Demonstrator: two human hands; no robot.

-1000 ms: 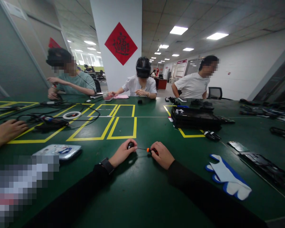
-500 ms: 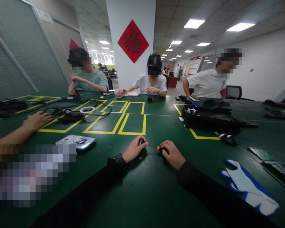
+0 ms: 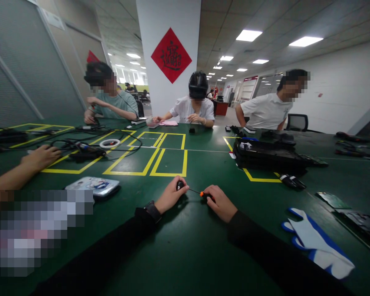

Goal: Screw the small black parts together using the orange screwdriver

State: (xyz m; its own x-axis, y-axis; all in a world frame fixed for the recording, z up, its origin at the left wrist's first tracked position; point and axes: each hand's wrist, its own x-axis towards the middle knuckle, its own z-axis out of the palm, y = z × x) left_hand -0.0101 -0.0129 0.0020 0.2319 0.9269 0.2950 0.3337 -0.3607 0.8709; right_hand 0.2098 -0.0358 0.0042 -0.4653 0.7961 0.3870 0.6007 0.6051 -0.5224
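Head view: green table (image 3: 169, 263) filling the foreground, with yellow outlines (image 3: 185, 164) marked on it.
Black stack (image 3: 268, 158): on the table's far right side.
Glove (image 3: 317, 240): white and blue, lying nearer, also rightward.
Right hand (image 3: 221, 202): curled round the handle of a screwdriver (image 3: 195, 190).
Left hand (image 3: 171, 196): gripping a small black piece (image 3: 180, 185).
Screwdriver: shaft reaching the left hand; tip contact unclear.
Black piece: mostly covered by fingers.
Change: view shifts slightly; both grips stay, so tool and piece remain lined up.

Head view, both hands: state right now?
Left hand: closed, holding a small black object.
Right hand: closed, holding an orange-and-black screwdriver-like tool.
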